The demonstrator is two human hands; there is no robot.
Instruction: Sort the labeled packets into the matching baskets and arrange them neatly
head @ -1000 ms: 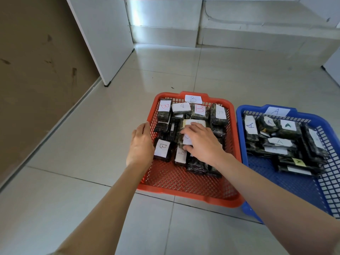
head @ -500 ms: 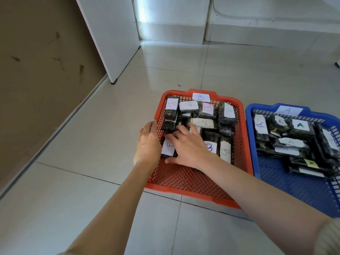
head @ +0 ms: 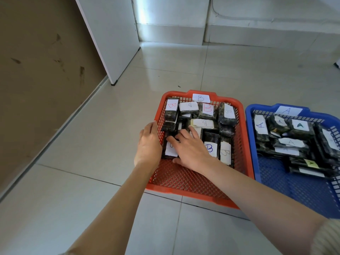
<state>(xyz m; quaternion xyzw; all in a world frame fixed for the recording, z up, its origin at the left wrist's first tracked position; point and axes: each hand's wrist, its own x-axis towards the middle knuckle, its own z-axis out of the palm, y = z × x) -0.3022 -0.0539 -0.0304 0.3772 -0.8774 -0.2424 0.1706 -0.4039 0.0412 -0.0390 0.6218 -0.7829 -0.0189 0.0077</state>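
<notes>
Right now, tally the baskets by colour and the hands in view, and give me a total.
red basket: 1
blue basket: 1
hands: 2 (left hand, right hand)
Total: 4

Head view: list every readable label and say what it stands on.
"B": white tag on the red basket's far rim.
"B", red: far-left packet and far-middle packet.
"B", blue: near packet beside the right hand.
"A": paper tag on the blue basket's far rim.
"A": left packet and green-inked packet inside.
Other labels: too faint or hidden.
</notes>
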